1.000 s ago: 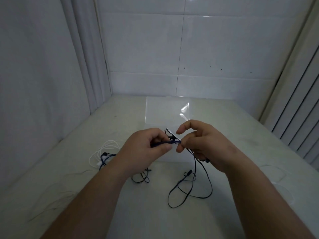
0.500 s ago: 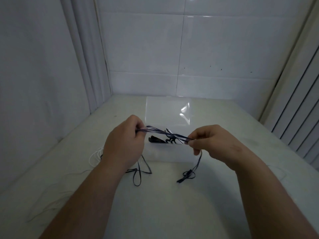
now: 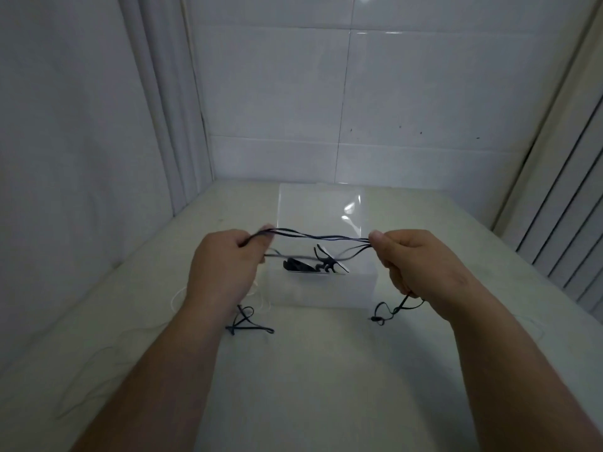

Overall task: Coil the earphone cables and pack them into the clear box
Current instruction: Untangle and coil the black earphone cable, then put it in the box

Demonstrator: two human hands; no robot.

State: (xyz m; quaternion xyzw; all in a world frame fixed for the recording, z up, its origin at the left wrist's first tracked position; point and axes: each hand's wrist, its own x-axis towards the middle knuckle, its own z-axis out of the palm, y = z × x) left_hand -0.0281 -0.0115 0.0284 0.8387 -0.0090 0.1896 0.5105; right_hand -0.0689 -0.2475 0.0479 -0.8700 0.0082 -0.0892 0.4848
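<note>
A dark earphone cable [image 3: 321,237] is stretched in several strands between my two hands, above the clear box [image 3: 321,288]. My left hand [image 3: 225,265] pinches the strands at their left end, and my right hand [image 3: 421,262] grips them at the right end. Loose cable ends hang from both hands: one bunch [image 3: 248,322] lies on the table below the left hand, another [image 3: 388,309] dangles below the right. The box stands open, its lid [image 3: 313,207] raised at the back. A dark earphone bundle [image 3: 310,264] lies inside it.
A white earphone cable [image 3: 177,296] lies on the table, mostly hidden behind my left hand. Thin pale wires [image 3: 85,396] trail near the left front of the table. Tiled walls close the back and left; a slatted panel [image 3: 561,223] stands at the right.
My hands, close together a second ago, have moved apart sideways and risen, drawing the dark cable taut into long strands. The loops that lay on the table have shortened.
</note>
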